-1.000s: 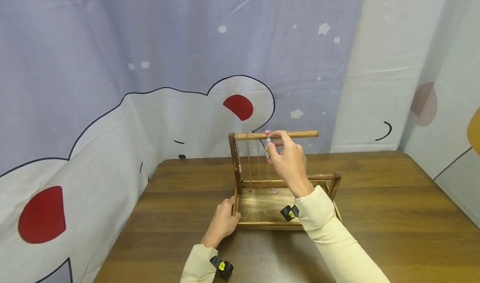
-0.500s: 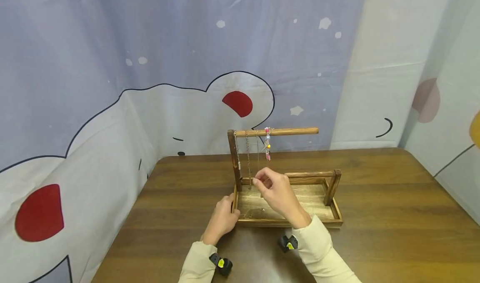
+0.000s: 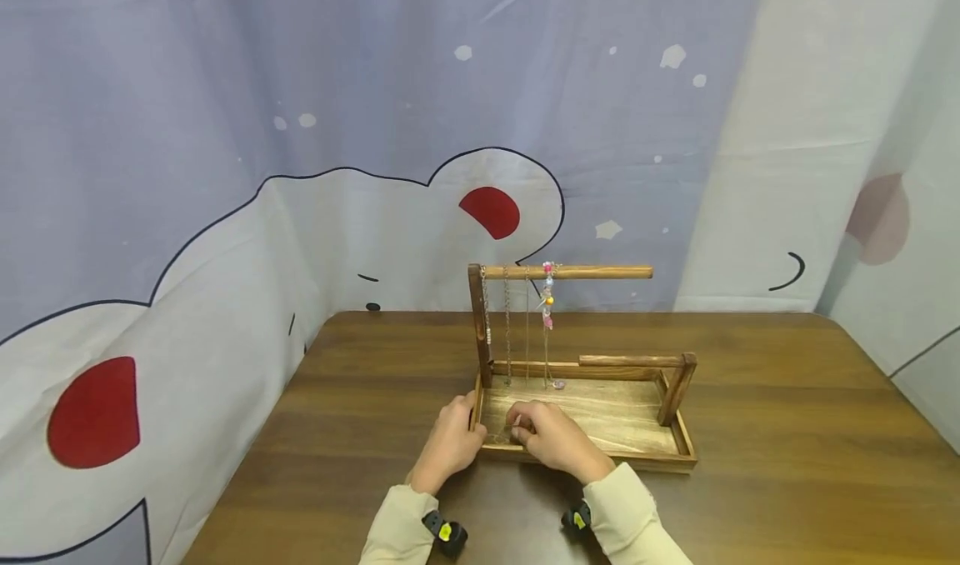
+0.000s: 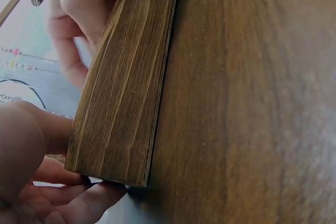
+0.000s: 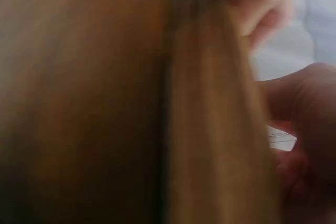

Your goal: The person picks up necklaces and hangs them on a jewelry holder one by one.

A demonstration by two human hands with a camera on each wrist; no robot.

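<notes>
A wooden jewelry stand [image 3: 645, 465] has a shallow tray base and an upright post carrying a long bar. My left hand [image 3: 452, 438] grips the left end of the tray wall; in the left wrist view the thumb and fingers lie on either side of the wood [image 4: 123, 82]. My right hand [image 3: 557, 438] is down in the tray's front left part, fingers bent, thumb close to the index finger. A thin chain [image 3: 501, 437] lies at its fingertips; whether they pinch it I cannot tell. From the bar hang several chain necklaces [image 3: 507, 323] and a colorful beaded bracelet [image 3: 548, 300].
A shorter, lower bar [image 3: 630, 361] on a post stands at the tray's right end. The stand rests on a brown wooden table [image 3: 787, 432]. A patterned curtain [image 3: 360, 115] hangs behind the table.
My right hand has left the beaded bracelet at the bar and come down into the tray's front left part. The bracelet now hangs on the bar. My left hand keeps its grip on the tray.
</notes>
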